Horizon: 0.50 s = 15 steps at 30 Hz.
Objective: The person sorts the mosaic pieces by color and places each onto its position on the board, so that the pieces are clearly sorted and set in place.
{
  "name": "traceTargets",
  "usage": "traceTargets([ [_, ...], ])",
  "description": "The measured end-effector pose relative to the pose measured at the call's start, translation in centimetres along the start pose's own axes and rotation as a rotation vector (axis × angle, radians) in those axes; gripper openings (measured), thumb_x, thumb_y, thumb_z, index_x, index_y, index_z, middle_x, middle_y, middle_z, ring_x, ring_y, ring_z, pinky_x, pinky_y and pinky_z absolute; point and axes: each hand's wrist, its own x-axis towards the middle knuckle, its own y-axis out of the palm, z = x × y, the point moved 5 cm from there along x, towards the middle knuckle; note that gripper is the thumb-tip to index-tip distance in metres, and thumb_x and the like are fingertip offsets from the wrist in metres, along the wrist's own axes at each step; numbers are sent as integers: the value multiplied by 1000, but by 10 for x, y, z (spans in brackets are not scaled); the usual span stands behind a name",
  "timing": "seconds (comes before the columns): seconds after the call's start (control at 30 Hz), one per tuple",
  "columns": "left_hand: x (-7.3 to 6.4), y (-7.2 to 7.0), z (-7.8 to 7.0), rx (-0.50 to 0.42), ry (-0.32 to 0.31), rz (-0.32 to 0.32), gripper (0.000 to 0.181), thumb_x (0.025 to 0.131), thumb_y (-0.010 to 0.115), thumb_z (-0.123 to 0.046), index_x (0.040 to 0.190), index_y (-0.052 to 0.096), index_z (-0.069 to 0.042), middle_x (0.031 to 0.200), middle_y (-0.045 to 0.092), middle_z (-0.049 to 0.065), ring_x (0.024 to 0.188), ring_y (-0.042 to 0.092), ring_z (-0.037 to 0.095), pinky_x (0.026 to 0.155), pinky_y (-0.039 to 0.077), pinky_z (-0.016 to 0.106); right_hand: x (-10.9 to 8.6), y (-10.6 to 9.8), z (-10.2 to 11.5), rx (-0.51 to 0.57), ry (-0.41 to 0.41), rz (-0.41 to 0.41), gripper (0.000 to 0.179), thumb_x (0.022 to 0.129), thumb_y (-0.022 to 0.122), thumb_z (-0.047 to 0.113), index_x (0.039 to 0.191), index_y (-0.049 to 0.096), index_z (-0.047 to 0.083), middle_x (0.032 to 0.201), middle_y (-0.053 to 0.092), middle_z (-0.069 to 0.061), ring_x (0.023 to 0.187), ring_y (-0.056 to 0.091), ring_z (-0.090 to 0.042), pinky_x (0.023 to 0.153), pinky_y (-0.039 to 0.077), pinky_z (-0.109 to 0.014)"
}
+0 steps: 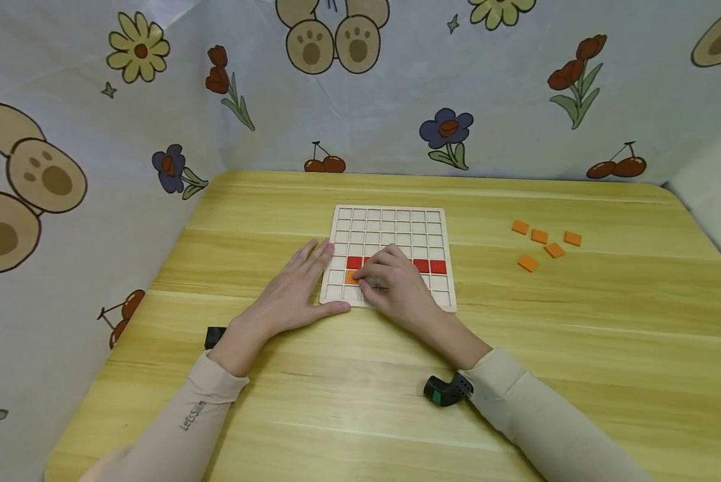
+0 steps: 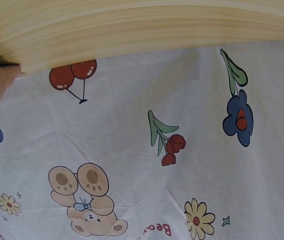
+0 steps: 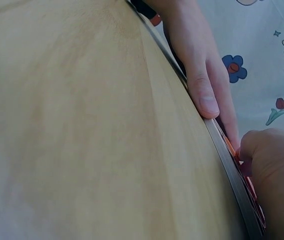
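A pale wooden grid board [image 1: 390,224] lies on the table, with a row of red tiles [image 1: 438,266] across it, partly hidden by the right hand. Just below the leftmost red tile, an orange tile [image 1: 351,277] sits at a grid square. My right hand [image 1: 399,284] is over the board, fingers bent, thumb and forefinger pinching that tile's right side. At the board's left edge, my left hand [image 1: 294,288] rests with fingers straight and thumb spread to the lower corner. In the right wrist view, the left hand [image 3: 199,65] lies along the board, close to the right hand [image 3: 277,175].
Several loose orange tiles [image 1: 539,236] lie scattered on the wooden table [image 1: 607,321], right of the board. A patterned cloth [image 1: 390,140] hangs behind the table and along its left side. Each wrist carries a black camera, the right one [image 1: 447,389] above the tabletop.
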Motion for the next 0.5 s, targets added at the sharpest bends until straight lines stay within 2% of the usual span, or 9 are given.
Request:
traceTargets([
  [0.3,1,-1,0,6,-1,1,113,93,59,-77,171,9,-13,179,7,3,166,2,28,135,10,49,-2,-10,-2,-11,-2,-15,10,93,75,10,99,83,11,99,77,0,99,58,-21,84,52,-36],
  [0.5,1,1,0,9,-4,5,114,92,59,-78,171,9,-13,179,7,4,166,1,28,135,9,49,-7,-29,-20,-23,66,-77,10,93,74,8,98,83,10,97,75,-2,97,57,-22,84,51,-37],
])
